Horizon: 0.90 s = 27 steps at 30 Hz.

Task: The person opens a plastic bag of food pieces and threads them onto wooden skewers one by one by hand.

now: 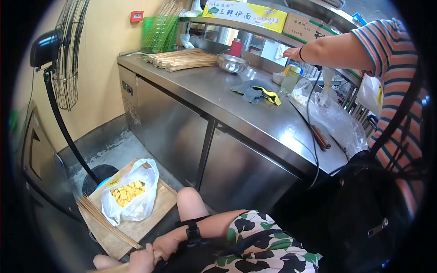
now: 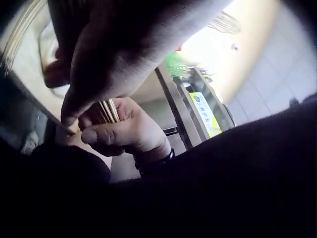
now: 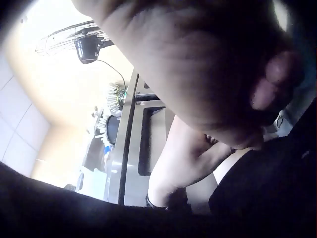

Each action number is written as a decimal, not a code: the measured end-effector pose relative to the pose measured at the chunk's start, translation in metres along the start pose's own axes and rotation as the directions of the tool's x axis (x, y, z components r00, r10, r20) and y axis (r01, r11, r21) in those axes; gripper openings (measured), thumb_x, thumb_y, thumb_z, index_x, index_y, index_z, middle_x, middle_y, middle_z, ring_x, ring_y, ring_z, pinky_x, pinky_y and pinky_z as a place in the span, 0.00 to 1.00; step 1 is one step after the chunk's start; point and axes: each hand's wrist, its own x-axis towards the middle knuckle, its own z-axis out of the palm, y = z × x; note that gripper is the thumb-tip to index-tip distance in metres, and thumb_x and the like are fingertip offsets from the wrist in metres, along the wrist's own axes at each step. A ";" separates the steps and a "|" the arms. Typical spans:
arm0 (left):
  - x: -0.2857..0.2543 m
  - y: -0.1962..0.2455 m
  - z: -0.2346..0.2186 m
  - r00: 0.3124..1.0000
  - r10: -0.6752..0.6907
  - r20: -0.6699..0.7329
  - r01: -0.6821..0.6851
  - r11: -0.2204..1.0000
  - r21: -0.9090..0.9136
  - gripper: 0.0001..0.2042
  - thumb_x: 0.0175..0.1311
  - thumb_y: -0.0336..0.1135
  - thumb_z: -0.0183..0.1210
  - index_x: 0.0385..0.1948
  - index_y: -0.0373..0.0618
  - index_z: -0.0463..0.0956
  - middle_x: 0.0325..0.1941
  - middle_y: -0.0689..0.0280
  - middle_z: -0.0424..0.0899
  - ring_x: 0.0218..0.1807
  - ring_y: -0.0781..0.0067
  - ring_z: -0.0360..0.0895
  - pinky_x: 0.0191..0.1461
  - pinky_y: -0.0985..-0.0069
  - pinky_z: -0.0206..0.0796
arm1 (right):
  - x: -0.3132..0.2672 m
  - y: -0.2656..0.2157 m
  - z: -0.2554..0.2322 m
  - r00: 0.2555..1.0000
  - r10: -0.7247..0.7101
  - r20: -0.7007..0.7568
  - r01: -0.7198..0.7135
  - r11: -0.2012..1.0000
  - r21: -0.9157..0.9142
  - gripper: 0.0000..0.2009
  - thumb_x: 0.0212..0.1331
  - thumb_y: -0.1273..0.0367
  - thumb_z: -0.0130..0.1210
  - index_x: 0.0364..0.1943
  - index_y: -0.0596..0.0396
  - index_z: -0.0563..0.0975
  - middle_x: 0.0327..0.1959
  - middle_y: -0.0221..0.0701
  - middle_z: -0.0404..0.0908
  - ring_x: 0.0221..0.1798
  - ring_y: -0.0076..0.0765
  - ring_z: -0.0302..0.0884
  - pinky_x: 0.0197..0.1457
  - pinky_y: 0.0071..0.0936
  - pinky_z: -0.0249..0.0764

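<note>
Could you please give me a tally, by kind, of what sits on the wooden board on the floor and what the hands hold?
Plastic bag of yellow pieces: 1
Loose pile of bamboo skewers on the wooden board: 1
Skewer bundle gripped by left hand and right hand: 1
Total: 3

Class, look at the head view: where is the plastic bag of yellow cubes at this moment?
The plastic bag of yellow cubes lies at lower left on the wooden board, beside loose bamboo skewers, below the steel counter.
</note>
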 end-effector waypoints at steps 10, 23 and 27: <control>-0.029 -0.003 0.015 0.966 -0.094 0.242 0.259 0.428 -0.866 0.11 0.59 0.31 0.57 0.43 0.42 0.70 0.19 0.65 0.72 0.17 0.75 0.67 0.21 0.77 0.59 | -0.020 0.050 0.005 0.976 -0.149 0.157 0.006 0.743 0.669 0.19 0.59 0.58 0.55 0.48 0.54 0.68 0.32 0.32 0.76 0.36 0.30 0.77 0.36 0.29 0.77; -0.046 -0.016 0.027 0.823 -0.371 0.430 0.460 -0.008 -0.888 0.15 0.62 0.42 0.56 0.17 0.55 0.63 0.11 0.77 0.62 0.10 0.87 0.57 0.11 0.87 0.48 | 0.074 0.106 0.056 0.857 -0.429 0.285 0.501 0.824 -0.265 0.17 0.63 0.59 0.49 0.45 0.60 0.73 0.40 0.42 0.77 0.42 0.40 0.74 0.46 0.32 0.70; -0.049 -0.012 0.028 0.855 -0.353 0.380 0.388 -0.050 -0.920 0.15 0.63 0.41 0.55 0.17 0.55 0.62 0.10 0.78 0.61 0.09 0.88 0.56 0.10 0.88 0.46 | 0.065 0.101 0.062 0.825 -0.467 0.319 0.555 0.775 -0.301 0.18 0.63 0.58 0.48 0.45 0.60 0.73 0.42 0.44 0.77 0.44 0.43 0.73 0.47 0.33 0.69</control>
